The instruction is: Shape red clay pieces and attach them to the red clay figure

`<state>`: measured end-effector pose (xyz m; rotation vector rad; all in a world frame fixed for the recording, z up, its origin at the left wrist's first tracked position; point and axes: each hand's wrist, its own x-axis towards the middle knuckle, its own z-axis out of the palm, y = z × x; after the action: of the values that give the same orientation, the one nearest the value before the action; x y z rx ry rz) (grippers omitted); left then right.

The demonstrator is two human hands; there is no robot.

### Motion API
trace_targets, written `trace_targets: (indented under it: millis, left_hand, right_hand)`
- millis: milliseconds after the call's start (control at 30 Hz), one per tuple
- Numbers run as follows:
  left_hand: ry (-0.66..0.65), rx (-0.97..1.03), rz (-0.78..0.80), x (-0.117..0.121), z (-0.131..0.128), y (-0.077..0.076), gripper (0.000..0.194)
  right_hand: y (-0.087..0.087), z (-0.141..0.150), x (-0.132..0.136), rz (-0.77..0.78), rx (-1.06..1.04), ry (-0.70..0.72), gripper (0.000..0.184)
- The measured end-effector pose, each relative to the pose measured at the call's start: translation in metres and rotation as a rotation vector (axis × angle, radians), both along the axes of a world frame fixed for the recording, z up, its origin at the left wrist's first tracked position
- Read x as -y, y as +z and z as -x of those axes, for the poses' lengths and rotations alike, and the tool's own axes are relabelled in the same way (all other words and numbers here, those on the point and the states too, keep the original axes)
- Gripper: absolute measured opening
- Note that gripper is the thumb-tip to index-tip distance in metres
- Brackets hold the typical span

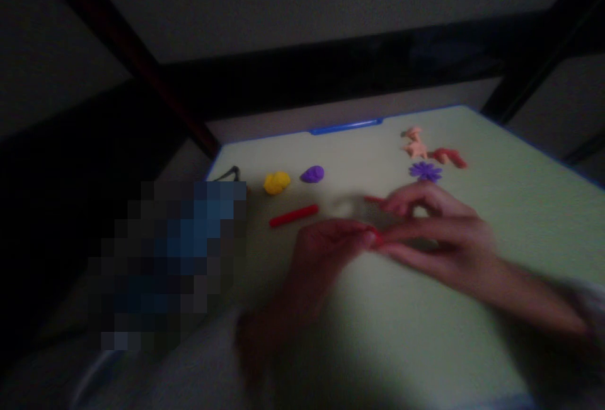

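My left hand (331,246) pinches a small piece of red modelling clay (377,237) between thumb and fingertips. From the other side, the fingertips of my right hand (439,227) press on the same piece, just above the table. A thin red stick (373,199) juts out from the curled fingers of my right hand; whether it is gripped there I cannot tell. Left of the hands a thicker red stick (293,215) lies on the table. Behind it are a yellow clay lump (276,182) and a purple clay lump (312,174).
The pale table (510,208) has a blue edge and a blue clip-like bar (347,126) at the back. Near the right hand lie a purple flower shape (425,171), peach-coloured pieces (416,145) and red pieces (451,157). A blurred-out object (189,240) stands at the left.
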<state>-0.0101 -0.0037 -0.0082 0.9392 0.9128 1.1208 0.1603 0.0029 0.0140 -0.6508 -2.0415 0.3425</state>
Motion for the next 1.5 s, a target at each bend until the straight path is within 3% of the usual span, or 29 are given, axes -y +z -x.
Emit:
trace_targets:
  millis: [333,667,833,1067,1267,1500]
  left_hand:
    - [0.033,-0.021,-0.025,0.0011,-0.0005,-0.0007,0.014]
    - [-0.015,-0.032,-0.027,0.0009,-0.0006,-0.0010,0.007]
    - [0.041,-0.030,-0.003,0.0016,-0.0013,0.0018,0.013]
    - [-0.013,-0.053,-0.033,0.0010,0.0003,-0.0001,0.005]
    - [0.027,-0.019,-0.012,0.0018,-0.0016,0.0025,0.015]
    - [0.026,-0.031,0.011,0.0020,-0.0022,0.0032,0.010]
  right_hand:
    - [0.0008,-0.0006,-0.0009,-0.045,0.022,-0.013,0.005]
    - [0.0022,-0.0003,0.0011,-0.067,0.049,-0.033,0.007]
    - [0.0029,-0.0012,0.0018,-0.044,0.063,-0.032,0.008]
    - [0.0001,-0.0014,0.0005,-0.029,0.026,-0.005,0.007]
    - [0.0000,-0.0007,0.0003,-0.009,0.022,-0.022,0.006]
    - [-0.0005,-0.0010,0.0000,-0.016,0.018,-0.002,0.007]
